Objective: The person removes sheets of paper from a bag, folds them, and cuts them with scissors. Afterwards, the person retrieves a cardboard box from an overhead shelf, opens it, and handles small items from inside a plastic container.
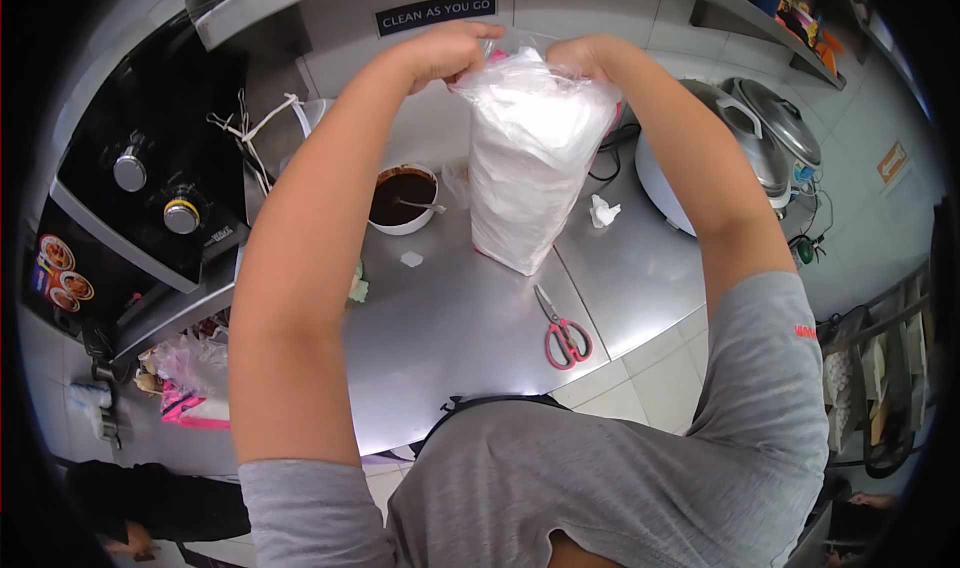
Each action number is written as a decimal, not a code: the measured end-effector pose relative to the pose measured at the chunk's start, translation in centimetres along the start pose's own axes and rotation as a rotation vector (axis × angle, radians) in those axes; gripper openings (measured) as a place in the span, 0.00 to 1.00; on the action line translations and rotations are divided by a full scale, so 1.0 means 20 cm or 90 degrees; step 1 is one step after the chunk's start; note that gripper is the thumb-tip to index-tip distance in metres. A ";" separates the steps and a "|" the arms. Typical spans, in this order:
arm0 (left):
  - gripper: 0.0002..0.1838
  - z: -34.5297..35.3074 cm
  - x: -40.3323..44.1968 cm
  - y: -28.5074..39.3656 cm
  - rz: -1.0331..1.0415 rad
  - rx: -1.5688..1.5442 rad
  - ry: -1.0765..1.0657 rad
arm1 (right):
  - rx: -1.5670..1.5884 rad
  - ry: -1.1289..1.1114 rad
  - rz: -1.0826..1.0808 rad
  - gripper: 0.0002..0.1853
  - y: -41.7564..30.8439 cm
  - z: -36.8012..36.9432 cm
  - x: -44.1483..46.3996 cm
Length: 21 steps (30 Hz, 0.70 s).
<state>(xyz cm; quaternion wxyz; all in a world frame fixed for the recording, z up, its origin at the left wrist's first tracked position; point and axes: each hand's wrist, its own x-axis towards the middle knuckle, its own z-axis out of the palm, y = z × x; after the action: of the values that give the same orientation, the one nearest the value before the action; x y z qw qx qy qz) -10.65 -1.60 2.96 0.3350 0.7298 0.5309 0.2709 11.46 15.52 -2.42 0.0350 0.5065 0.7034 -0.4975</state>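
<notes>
Fingers of the left hand [445, 58] were bunched onto the lip of a clear plastic bag [530, 173] stuffed with something white, tissue maybe, index poking out straight. Right hand [588, 58] had its tips tucked behind the plastic, so honestly couldn't tell if they were pinched or apart. Bag hung right below both, long axis pretty much upright, bottom looking planted on the steel counter [420, 368]. Neither hand was clearly nearer, they had a top corner each. Crumpled tissue [603, 212] sat near it on the right-hand side, white bowl [405, 230] of dark sauce on the left, red-handled scissors [562, 336] toward the person's belly. Rice cookers [765, 153] were further off, past the right forearm.
</notes>
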 end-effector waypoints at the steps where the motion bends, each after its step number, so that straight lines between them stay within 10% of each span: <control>1: 0.46 0.01 -0.01 0.01 0.000 0.003 0.000 | 0.008 -0.003 -0.009 0.14 0.06 -0.02 0.09; 11: 0.44 0.07 0.02 0.00 0.016 -0.001 0.023 | -0.043 0.061 -0.063 0.14 0.21 0.11 0.22; 21: 0.44 0.05 0.03 -0.01 0.017 0.015 0.036 | -0.694 0.505 -0.202 0.20 -0.20 0.36 -0.24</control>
<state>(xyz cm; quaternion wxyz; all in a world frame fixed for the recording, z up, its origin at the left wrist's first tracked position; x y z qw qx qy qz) -9.87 -1.23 2.26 0.3074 0.7330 0.5333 0.2894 7.53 6.90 -0.73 -0.0483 0.4511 0.8783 0.1508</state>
